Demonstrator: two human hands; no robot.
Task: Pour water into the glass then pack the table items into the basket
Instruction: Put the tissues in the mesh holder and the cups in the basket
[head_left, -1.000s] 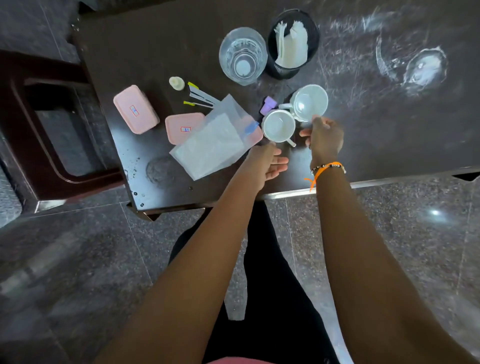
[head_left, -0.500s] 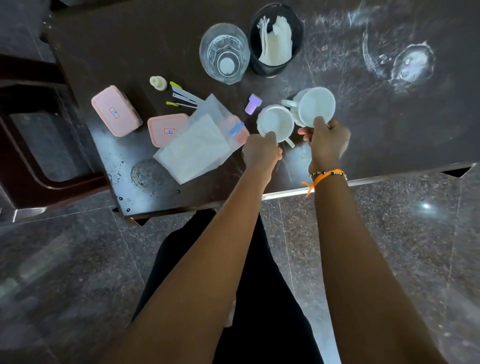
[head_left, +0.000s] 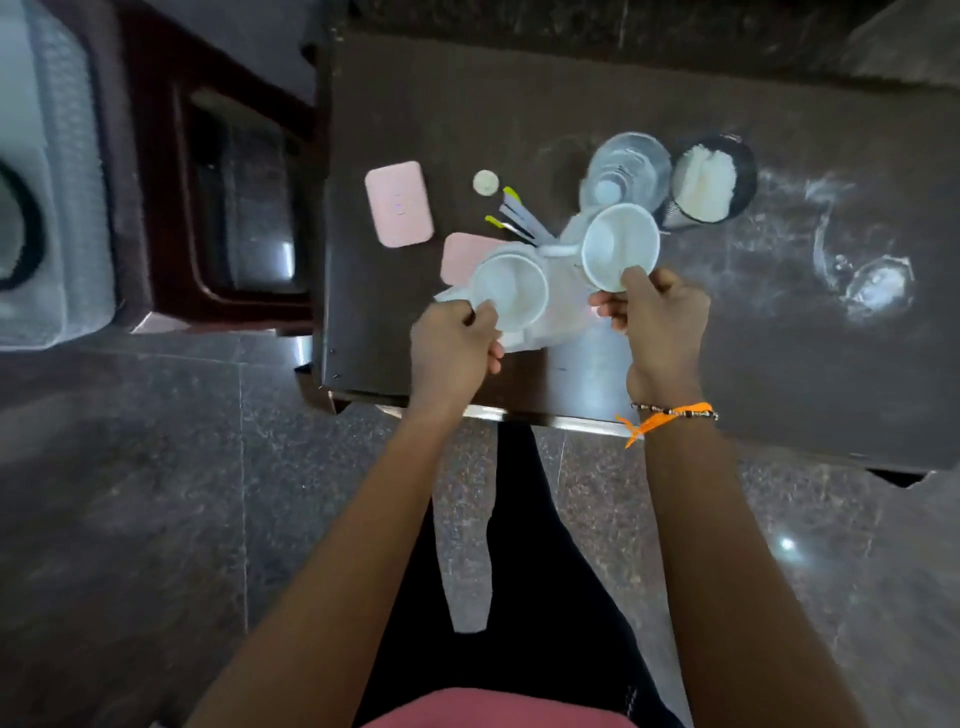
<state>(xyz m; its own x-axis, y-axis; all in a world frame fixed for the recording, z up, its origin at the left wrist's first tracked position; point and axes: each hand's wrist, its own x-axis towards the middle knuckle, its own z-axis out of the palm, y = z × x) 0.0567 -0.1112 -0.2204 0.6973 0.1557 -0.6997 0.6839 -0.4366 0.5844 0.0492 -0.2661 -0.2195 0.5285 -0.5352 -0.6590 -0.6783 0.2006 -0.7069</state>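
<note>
The dark table (head_left: 779, 364) carries everything, and off its left side, past a dark wooden chair (head_left: 171, 171), a pale woven basket (head_left: 62, 182) sits at the frame's edge, well apart from the items. On the table the glass (head_left: 626, 169) already looks to hold water, beside a black mesh cup (head_left: 745, 171) of white pieces, so the step in hand seems to be packing. A clear plastic bag (head_left: 550, 327) lies under the hands, over one pink box (head_left: 460, 254), with another pink box (head_left: 399, 203) further left. The left hand (head_left: 453, 349) pinches the rim of one white cup (head_left: 511, 291); the right hand (head_left: 657, 317) pinches the rim of the other white cup (head_left: 621, 247), both apparently lifted. Small tubes (head_left: 514, 215) and a round cap (head_left: 485, 182) lie nearby. To do this well, keep both cups level and carry them leftward clear of the glass, perhaps nesting them first, then lower them gently into the basket rather than dropping.
</note>
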